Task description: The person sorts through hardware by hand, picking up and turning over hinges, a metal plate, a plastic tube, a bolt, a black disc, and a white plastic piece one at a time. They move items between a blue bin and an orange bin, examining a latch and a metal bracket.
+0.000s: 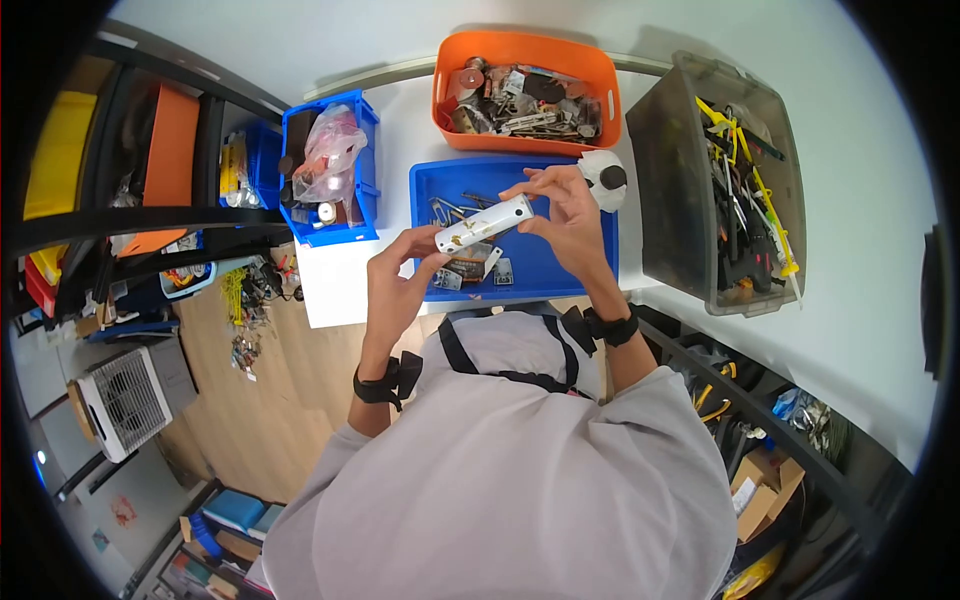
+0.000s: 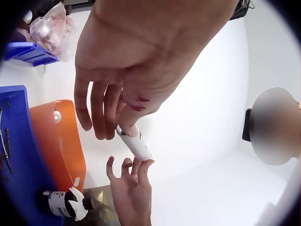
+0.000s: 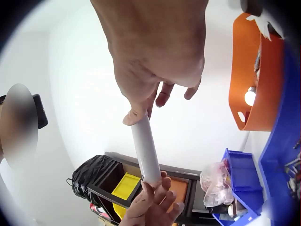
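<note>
A short white tube [image 1: 485,224] with gold-coloured markings and a dark hole near each end is held up over the blue tray [image 1: 560,262]. My left hand [image 1: 402,272] pinches its left end between thumb and fingers. At the other end, my right hand [image 1: 568,222] grips it with the thumb below and the fingertips above. In the right wrist view the tube [image 3: 146,149] shows a plain white side. Below it in the tray lie small metal parts [image 1: 503,271], with long thin pieces behind them.
Behind the tray stands an orange bin [image 1: 450,140] full of mixed hardware. A blue bin [image 1: 340,236] with a plastic bag is on the left. A dark bottle [image 2: 59,202] with white paper stands near the tray's right corner, beside a grey see-through box [image 1: 680,220] of tools.
</note>
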Tool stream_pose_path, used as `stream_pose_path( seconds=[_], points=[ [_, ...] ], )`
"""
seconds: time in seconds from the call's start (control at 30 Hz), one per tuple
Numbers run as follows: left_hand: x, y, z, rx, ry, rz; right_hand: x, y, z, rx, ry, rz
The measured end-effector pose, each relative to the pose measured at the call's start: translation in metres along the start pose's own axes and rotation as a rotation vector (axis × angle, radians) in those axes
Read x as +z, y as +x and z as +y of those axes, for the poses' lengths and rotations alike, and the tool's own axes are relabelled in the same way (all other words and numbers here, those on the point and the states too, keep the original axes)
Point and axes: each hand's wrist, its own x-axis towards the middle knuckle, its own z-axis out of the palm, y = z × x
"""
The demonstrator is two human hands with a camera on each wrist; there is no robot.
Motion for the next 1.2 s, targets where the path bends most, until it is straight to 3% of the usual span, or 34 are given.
stream_pose_path(
  seconds=[0.23,1.0,1.2],
  points=[
    [0.002,0.004,0.038,0.234,0.115,0.1,-0.003,0.0,-0.017,-0.107,0.03,0.012],
    [0.003,0.004,0.054,0.323,0.147,0.153,0.004,0.002,-0.035,-0.237,0.092,0.09],
    [0.002,0.005,0.049,0.295,0.157,0.145,0.003,0.0,-0.043,-0.269,-0.07,0.065]
  ],
)
